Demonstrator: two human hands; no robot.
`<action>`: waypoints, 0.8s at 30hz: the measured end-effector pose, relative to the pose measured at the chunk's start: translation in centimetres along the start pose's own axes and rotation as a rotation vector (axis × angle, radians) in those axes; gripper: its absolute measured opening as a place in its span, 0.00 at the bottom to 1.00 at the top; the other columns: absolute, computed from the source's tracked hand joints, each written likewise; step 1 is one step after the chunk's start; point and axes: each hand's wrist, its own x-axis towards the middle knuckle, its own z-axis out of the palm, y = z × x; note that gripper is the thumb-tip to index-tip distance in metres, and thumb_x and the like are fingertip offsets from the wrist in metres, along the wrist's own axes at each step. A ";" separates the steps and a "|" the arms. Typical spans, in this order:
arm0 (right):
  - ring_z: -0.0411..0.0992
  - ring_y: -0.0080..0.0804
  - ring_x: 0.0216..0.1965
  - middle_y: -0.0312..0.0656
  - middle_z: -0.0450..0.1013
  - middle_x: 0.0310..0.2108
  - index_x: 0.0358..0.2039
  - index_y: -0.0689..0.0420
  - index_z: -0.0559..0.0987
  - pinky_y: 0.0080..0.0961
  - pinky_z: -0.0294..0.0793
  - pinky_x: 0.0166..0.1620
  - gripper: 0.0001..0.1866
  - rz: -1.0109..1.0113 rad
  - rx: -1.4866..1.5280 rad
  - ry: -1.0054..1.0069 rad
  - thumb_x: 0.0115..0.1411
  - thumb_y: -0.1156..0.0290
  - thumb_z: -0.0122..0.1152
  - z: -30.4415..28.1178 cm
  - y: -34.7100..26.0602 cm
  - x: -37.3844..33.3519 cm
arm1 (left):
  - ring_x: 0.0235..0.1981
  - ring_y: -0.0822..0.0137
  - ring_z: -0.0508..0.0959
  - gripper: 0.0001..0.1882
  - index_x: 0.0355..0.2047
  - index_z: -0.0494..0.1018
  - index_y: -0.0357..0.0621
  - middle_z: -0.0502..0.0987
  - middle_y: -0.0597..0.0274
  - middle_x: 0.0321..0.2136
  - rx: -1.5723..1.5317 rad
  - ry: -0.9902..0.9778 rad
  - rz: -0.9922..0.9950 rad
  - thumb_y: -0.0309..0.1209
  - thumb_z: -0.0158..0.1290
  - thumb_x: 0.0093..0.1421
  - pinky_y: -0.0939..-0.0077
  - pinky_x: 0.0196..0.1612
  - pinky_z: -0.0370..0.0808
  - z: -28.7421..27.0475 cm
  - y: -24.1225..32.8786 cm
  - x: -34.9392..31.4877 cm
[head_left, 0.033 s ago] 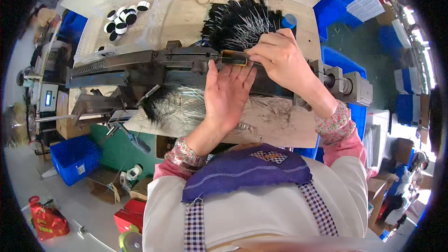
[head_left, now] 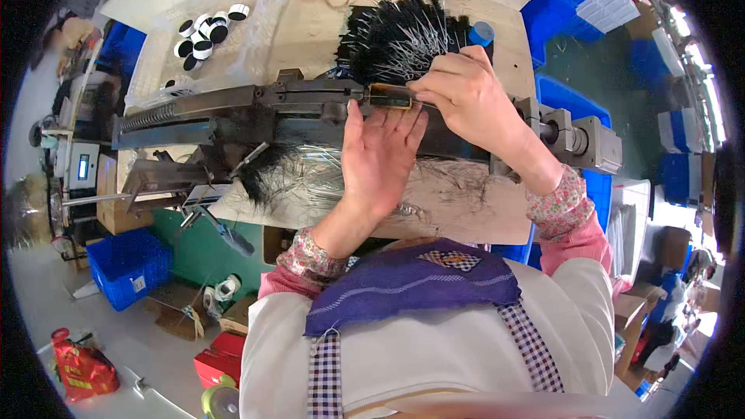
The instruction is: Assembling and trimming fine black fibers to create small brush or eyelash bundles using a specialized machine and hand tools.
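Note:
My left hand [head_left: 378, 161] lies palm up with its fingers stretched out. Its fingertips are at the near edge of a small yellow-edged slot [head_left: 390, 106] in a long dark metal machine [head_left: 303, 101]. At the right end of that slot, my right hand [head_left: 472, 99] is closed, thumb and forefinger pressed together. Whatever they pinch is too small or hidden to make out. Just behind the machine rests a heap of black bristle brushes with looped wire ends [head_left: 407, 43]. Thin metal wires [head_left: 318, 161] and loose dark bristles [head_left: 260, 174] lie on the table in front.
A clear plastic basket [head_left: 147, 70] at the back left holds several black-and-white round pieces [head_left: 203, 35]. A blue cylinder [head_left: 481, 33] stands beside the brushes. The machine's motor-like end [head_left: 594, 145] juts out at right. Blue crates [head_left: 128, 264] sit on the floor at left.

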 end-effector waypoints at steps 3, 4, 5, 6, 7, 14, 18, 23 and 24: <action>0.70 0.30 0.30 0.33 0.69 0.22 0.24 0.51 0.80 0.28 0.61 0.44 0.02 -0.044 -0.008 0.059 0.48 0.72 0.61 0.4 0.4 -0.3 | 0.58 0.54 0.62 0.29 0.40 0.67 0.34 0.70 0.53 0.46 -0.034 -0.038 -0.008 0.53 0.35 0.66 0.59 0.66 0.52 0.1 -0.1 0.0; 0.70 0.30 0.30 0.33 0.69 0.22 0.24 0.51 0.80 0.28 0.61 0.44 0.02 -0.037 -0.010 0.068 0.48 0.72 0.61 0.3 0.4 -0.3 | 0.58 0.55 0.63 0.29 0.40 0.67 0.35 0.70 0.53 0.46 -0.009 -0.027 -0.005 0.53 0.35 0.66 0.59 0.66 0.53 0.2 -0.1 0.0; 0.70 0.30 0.30 0.32 0.69 0.22 0.24 0.51 0.79 0.29 0.61 0.43 0.01 -0.028 0.007 0.081 0.48 0.72 0.61 0.2 0.4 -0.3 | 0.58 0.55 0.63 0.29 0.40 0.67 0.35 0.70 0.53 0.46 0.015 -0.017 -0.001 0.53 0.34 0.66 0.59 0.66 0.53 0.3 -0.1 0.0; 0.70 0.30 0.30 0.32 0.69 0.22 0.24 0.51 0.79 0.29 0.61 0.43 0.01 -0.027 0.028 0.090 0.48 0.72 0.61 0.1 0.4 -0.2 | 0.58 0.55 0.63 0.29 0.40 0.67 0.35 0.70 0.53 0.46 0.019 -0.018 0.001 0.53 0.34 0.66 0.59 0.66 0.53 0.3 -0.1 0.0; 0.70 0.30 0.30 0.32 0.69 0.23 0.24 0.51 0.78 0.30 0.62 0.43 0.01 -0.069 0.004 0.084 0.49 0.72 0.60 0.0 -0.4 -0.2 | 0.58 0.55 0.63 0.30 0.41 0.67 0.35 0.70 0.53 0.47 -0.001 0.007 -0.003 0.54 0.34 0.66 0.59 0.66 0.52 0.3 -0.1 -0.1; 0.73 0.37 0.30 0.38 0.72 0.25 0.29 0.54 0.78 0.32 0.66 0.38 0.03 0.057 0.078 0.152 0.53 0.70 0.59 -1.0 -0.3 1.1 | 0.58 0.59 0.63 0.32 0.46 0.64 0.34 0.68 0.54 0.50 0.059 0.016 0.008 0.55 0.31 0.66 0.60 0.63 0.55 0.5 0.0 -0.6; 0.72 0.38 0.31 0.39 0.72 0.26 0.30 0.55 0.77 0.34 0.68 0.36 0.04 0.088 0.200 0.103 0.53 0.72 0.59 -1.1 -1.5 0.2 | 0.58 0.60 0.62 0.33 0.48 0.63 0.34 0.68 0.55 0.51 0.075 -0.019 0.025 0.55 0.30 0.66 0.61 0.63 0.55 -0.4 0.3 -0.6; 0.72 0.33 0.33 0.36 0.71 0.26 0.29 0.54 0.77 0.32 0.65 0.39 0.04 -0.070 -0.011 0.064 0.51 0.72 0.59 1.4 -2.0 -0.2 | 0.58 0.62 0.62 0.33 0.51 0.61 0.36 0.67 0.58 0.49 0.089 -0.040 0.016 0.57 0.31 0.65 0.65 0.64 0.54 -0.3 0.2 -0.4; 0.72 0.35 0.32 0.37 0.71 0.27 0.29 0.54 0.77 0.32 0.67 0.38 0.04 -0.060 -0.018 0.078 0.51 0.73 0.59 1.7 -1.4 0.2 | 0.58 0.62 0.62 0.33 0.51 0.61 0.36 0.67 0.58 0.49 0.089 -0.038 0.021 0.57 0.31 0.65 0.65 0.64 0.54 -0.2 0.2 -0.5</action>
